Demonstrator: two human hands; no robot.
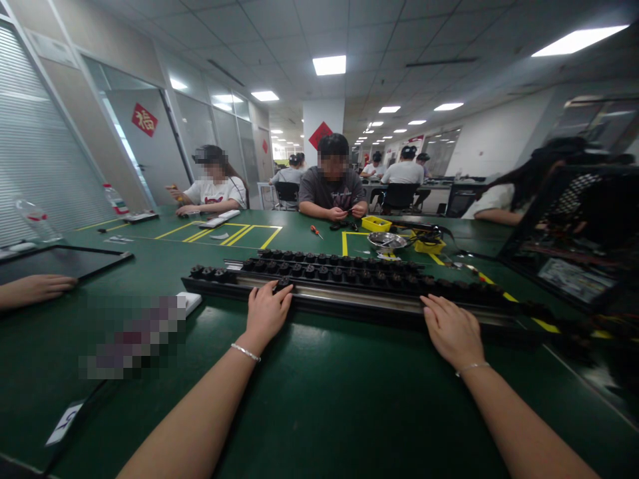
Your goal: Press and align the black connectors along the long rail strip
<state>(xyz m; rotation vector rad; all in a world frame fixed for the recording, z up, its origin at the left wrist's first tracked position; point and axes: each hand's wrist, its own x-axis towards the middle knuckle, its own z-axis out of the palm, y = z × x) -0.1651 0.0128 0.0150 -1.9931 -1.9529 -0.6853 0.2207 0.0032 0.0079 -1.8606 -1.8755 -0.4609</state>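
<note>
A long black rail [349, 295] with a shiny metal channel lies across the green table in front of me. My left hand [268, 311] is at its left part, thumb and fingers closed around a small round black part [283, 285] on the rail. Several similar black parts [208, 273] sit at the rail's left end. My right hand [453, 329] rests with its fingers stretched out on the near edge of the rail, farther right. Behind this rail, more rows of black parts [334, 273] stand on parallel rails.
A metal bowl [387, 241], yellow bins [376, 224] and a screwdriver [316, 231] lie beyond the rails. Another person's hand [42, 291] rests at left near a dark panel [100, 259]. A black frame [564, 259] stands right. A co-worker [332, 189] sits opposite.
</note>
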